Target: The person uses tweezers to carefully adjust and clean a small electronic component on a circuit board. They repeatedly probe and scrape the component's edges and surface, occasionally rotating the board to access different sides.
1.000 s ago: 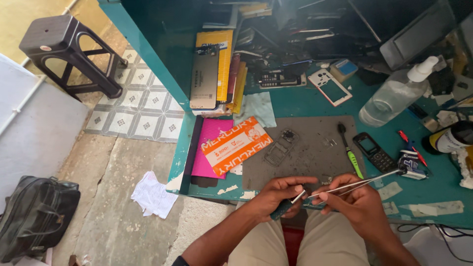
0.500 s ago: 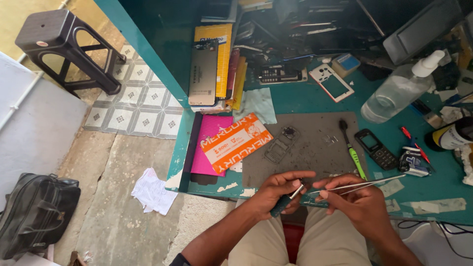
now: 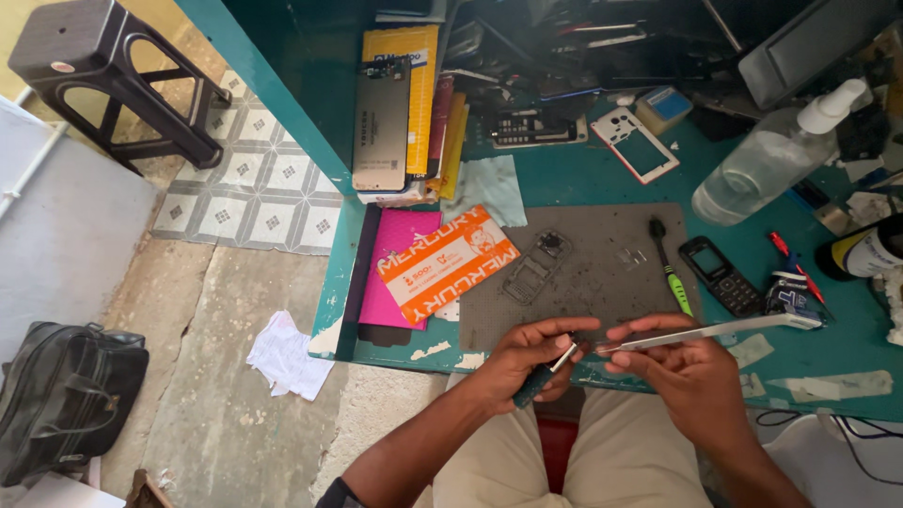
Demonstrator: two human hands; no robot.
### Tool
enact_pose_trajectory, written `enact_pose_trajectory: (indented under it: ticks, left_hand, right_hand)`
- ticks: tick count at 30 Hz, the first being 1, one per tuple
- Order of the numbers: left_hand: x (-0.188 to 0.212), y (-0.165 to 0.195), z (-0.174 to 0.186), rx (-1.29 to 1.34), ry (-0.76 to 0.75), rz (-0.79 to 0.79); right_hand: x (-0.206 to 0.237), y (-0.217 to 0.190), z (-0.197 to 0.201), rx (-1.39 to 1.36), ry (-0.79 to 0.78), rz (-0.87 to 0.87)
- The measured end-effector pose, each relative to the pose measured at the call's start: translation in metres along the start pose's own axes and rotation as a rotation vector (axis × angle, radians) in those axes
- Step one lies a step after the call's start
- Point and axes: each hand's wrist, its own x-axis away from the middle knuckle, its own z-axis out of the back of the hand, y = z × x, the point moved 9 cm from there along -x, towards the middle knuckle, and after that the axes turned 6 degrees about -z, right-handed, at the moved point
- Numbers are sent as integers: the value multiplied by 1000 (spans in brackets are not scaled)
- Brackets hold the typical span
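While the camera looks straight down from the person's head, two bare hands meet just above the near edge of a teal worktop (image 3: 602,183). Closed around a small screwdriver (image 3: 544,374) with a dark handle and a pale metal tip, the left hand (image 3: 527,357) points that tip toward the right hand. Pinched between the thumb and fingers of the right hand (image 3: 687,372) is a pair of long silver tweezers (image 3: 715,331), which stretches out to the right over the worktop edge. Tweezer tips and screwdriver tip nearly meet between the two hands; whether anything tiny sits between them cannot be told. Just beyond the hands lies a grey work mat (image 3: 602,282), and on it rests a bare phone frame (image 3: 536,266). A green-handled tool (image 3: 670,268) lies on the mat's right part, with a small black keypad phone (image 3: 720,275) just beside it. Left of the mat sits an orange and white packet (image 3: 447,263) over a pink sheet (image 3: 395,273). Farther back to the right, a clear spray bottle (image 3: 771,160) lies tilted. On the floor to the left are a black bag (image 3: 66,395) and a dark plastic stool (image 3: 103,75).
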Motion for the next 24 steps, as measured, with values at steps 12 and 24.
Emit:
enact_pose_trajectory:
  ticks: [12, 24]
  left_hand:
    - [-1, -5, 13, -4, 17, -10]
    - [-4, -6, 18, 18, 23, -4]
  right_hand:
    - [6, 13, 7, 180, 4, 30]
    - [5, 10, -9, 180, -35, 1]
